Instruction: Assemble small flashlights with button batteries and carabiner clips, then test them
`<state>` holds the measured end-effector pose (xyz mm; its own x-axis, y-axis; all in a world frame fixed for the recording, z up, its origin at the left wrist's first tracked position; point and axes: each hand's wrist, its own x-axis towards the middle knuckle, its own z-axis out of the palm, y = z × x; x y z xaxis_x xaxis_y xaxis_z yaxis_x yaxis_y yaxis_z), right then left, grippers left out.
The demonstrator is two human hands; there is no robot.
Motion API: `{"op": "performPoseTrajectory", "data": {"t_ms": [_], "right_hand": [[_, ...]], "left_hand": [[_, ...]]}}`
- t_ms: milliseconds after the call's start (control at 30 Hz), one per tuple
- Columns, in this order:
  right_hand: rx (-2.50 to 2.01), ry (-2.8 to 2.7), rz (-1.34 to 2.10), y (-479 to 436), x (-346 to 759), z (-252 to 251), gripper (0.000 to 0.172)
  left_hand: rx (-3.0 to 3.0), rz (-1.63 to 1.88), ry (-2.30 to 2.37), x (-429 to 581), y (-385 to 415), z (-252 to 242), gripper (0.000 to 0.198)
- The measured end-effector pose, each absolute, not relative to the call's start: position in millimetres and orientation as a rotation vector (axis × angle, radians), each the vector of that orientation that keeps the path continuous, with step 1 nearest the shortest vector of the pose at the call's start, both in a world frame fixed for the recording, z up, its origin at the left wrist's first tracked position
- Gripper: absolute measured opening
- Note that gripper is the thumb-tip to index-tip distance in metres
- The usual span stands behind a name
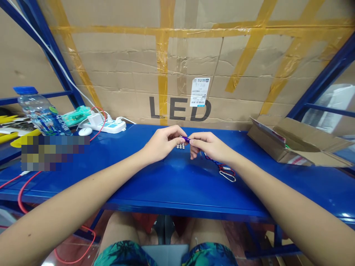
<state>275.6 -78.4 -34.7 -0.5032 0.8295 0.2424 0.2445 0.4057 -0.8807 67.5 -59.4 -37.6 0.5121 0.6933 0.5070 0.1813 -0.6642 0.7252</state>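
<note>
Both my hands meet over the middle of the blue metal shelf (172,184). My left hand (163,142) and my right hand (209,146) each pinch one end of a small purple cylinder with a silver tip (185,139), held just above the shelf. Directly under it a few small silver button-shaped parts (181,146) lie on the shelf. Red and silver carabiner clips (227,173) on a cord lie beside my right wrist.
An open cardboard box (296,142) sits at the right. At the left are a white power strip (109,125) with plugs and a red cable, a water bottle (41,112) and yellow items. A taped cardboard wall marked LED stands behind.
</note>
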Motion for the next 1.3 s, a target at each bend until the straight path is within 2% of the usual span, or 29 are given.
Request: {"op": "performPoseTrajectory", "data": {"t_ms": [233, 433, 567, 733, 1133, 1300], "right_hand": [[-0.889, -1.782, 1.185, -74.9, 274.0, -39.4, 0.014], [-1.012, -1.806, 0.934, -72.3, 275.3, -39.9, 0.014], [-1.058, -1.843, 0.864, -75.9, 275.1, -35.3, 0.014], [-1.081, -1.869, 0.81, -78.4, 275.4, -32.8, 0.016], [-1.1, -1.891, 0.794, -80.7, 276.8, -28.9, 0.016], [-1.07, -1.915, 0.743, -80.8, 275.8, -28.3, 0.018]], "left_hand": [[2.08, 1.108, 0.7, 71.2, -62.4, -36.4, 0.021], [1.668, 1.21, 0.624, 69.6, -53.5, -32.7, 0.06], [1.528, 1.169, 0.608, 63.9, -47.5, -29.7, 0.07], [1.438, 1.139, 0.573, 62.2, -45.7, -31.3, 0.073], [1.28, 1.111, 0.495, 63.0, -43.3, -34.9, 0.061], [1.234, 1.113, 0.492, 63.7, -43.2, -35.2, 0.062]]}}
